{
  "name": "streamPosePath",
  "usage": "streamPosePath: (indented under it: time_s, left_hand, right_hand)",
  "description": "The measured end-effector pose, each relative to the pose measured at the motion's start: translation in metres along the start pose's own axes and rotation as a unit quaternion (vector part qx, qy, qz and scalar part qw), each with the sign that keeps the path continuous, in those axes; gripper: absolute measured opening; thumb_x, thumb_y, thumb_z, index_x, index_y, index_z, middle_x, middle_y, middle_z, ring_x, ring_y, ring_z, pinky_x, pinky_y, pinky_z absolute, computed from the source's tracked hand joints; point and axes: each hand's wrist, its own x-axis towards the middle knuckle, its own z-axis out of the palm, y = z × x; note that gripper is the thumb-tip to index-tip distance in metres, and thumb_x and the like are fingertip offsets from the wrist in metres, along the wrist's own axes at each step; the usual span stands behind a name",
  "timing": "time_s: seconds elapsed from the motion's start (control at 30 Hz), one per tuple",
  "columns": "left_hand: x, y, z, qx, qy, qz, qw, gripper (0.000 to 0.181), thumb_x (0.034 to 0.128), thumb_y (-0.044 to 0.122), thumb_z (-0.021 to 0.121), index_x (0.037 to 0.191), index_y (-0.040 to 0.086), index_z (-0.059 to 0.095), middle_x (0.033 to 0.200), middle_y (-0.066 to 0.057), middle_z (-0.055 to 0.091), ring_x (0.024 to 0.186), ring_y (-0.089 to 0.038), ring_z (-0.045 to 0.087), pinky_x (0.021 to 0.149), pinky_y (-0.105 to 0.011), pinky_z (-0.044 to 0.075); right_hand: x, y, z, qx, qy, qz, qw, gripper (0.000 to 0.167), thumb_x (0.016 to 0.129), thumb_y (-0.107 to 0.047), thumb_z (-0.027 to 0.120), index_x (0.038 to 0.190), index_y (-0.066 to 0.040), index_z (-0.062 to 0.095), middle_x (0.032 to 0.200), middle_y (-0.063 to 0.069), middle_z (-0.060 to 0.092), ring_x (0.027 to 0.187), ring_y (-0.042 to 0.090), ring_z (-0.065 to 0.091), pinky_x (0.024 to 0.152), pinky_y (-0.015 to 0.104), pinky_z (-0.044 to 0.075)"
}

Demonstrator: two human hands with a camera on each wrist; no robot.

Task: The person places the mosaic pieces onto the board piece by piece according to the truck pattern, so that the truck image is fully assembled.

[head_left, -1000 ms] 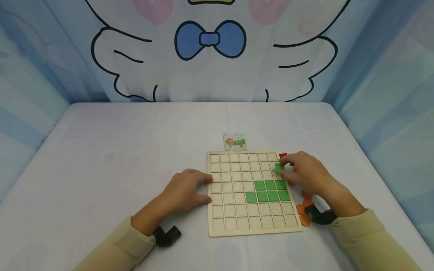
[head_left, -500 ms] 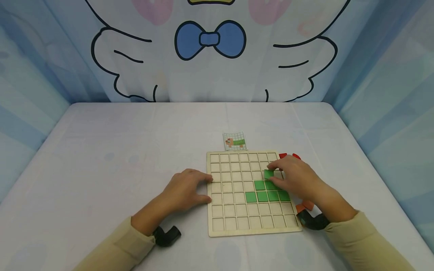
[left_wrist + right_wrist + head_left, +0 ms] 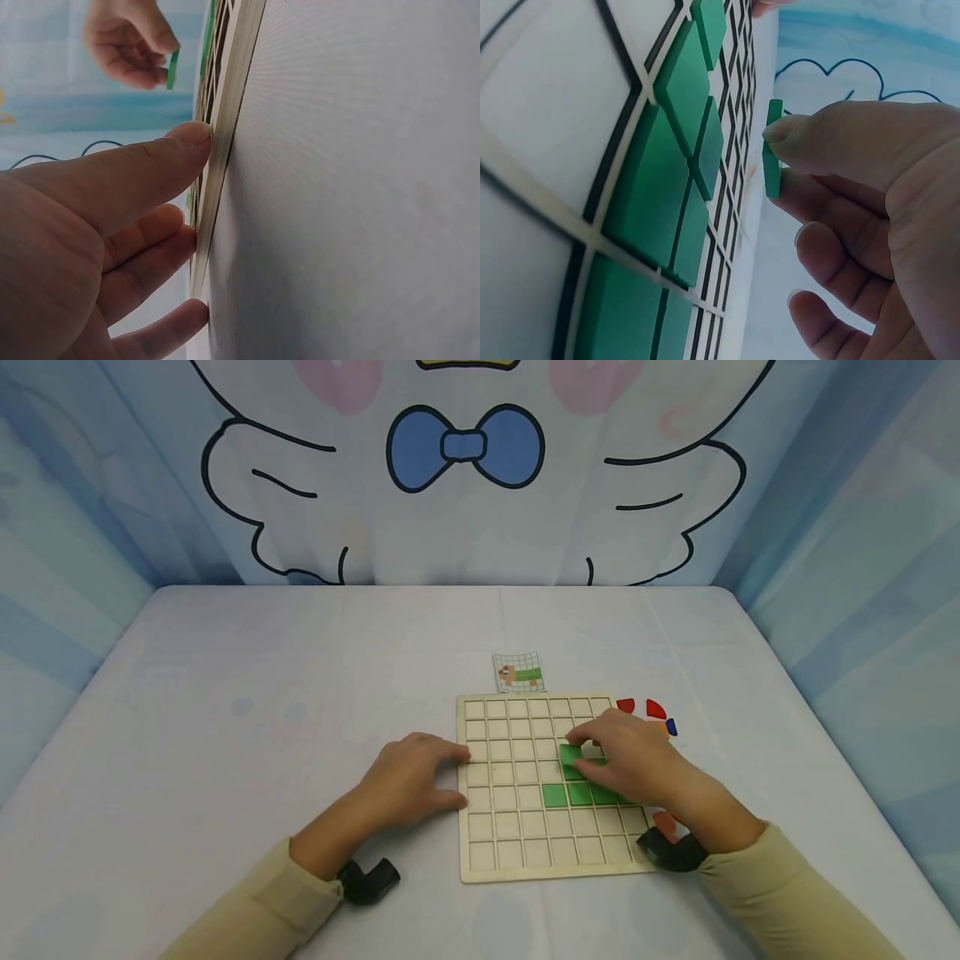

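Green tile (image 3: 772, 178), thin and flat

Left hand (image 3: 71, 236) against wooden board (image 3: 234, 82)

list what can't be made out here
Head view: some green tiles on the board, partly hidden by the right hand.
Head view: orange pieces, partly behind the black wrist device.
Head view: picture card, fine details too small.
Left wrist view: the board's extent, cut off by the top edge.
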Motion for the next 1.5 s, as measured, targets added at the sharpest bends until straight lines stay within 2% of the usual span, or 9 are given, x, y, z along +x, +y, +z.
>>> streamPosePath:
  time_s: [0.5, 0.73, 1.0, 1.5]
  left_hand:
    - [0.000, 0.001, -0.002, 0.001, -0.001, 0.002, 1.0000, 0.053, 0.0793, 0.032, 0.086, 0.126, 0.016, 0.070, 0.126, -0.003, 0.066, 0.125, -0.029, 0.054, 0.102, -0.049, 0.042]
    - [0.001, 0.001, -0.001, 0.003, -0.003, 0.000, 1.0000, 0.052, 0.0797, 0.031, 0.086, 0.126, 0.015, 0.070, 0.126, -0.003, 0.066, 0.125, -0.029, 0.054, 0.101, -0.049, 0.043]
    - [-0.001, -0.001, -0.001, 0.003, 0.001, 0.008, 1.0000, 0.052, 0.0795, 0.032, 0.086, 0.126, 0.015, 0.070, 0.125, -0.004, 0.067, 0.124, -0.029, 0.054, 0.100, -0.049, 0.043]
    - [0.000, 0.000, -0.001, -0.001, -0.001, 0.002, 1.0000, 0.055, 0.0794, 0.034, 0.086, 0.128, 0.016, 0.069, 0.127, -0.002, 0.066, 0.126, -0.028, 0.053, 0.102, -0.049, 0.042]
  right_hand:
    - [0.008, -0.008, 0.012, 0.014, -0.015, -0.052, 0.9984, 0.021, 0.087, -0.015, 0.077, 0.106, -0.008, 0.074, 0.096, -0.002, 0.067, 0.088, 0.017, 0.059, 0.076, 0.036, 0.050]
    - [0.008, -0.010, 0.014, 0.007, -0.035, -0.048, 0.9982, 0.021, 0.089, -0.016, 0.076, 0.109, -0.010, 0.075, 0.098, -0.003, 0.067, 0.089, 0.016, 0.058, 0.076, 0.035, 0.051]
    - [0.007, -0.010, 0.016, -0.001, -0.033, -0.049, 0.9983, 0.023, 0.089, -0.018, 0.076, 0.111, -0.009, 0.075, 0.096, -0.001, 0.067, 0.086, 0.015, 0.057, 0.072, 0.033, 0.049]
    - [0.008, -0.011, 0.017, 0.007, -0.035, -0.038, 0.9986, 0.023, 0.090, -0.020, 0.076, 0.110, -0.010, 0.076, 0.093, -0.002, 0.066, 0.082, 0.013, 0.055, 0.069, 0.032, 0.047]
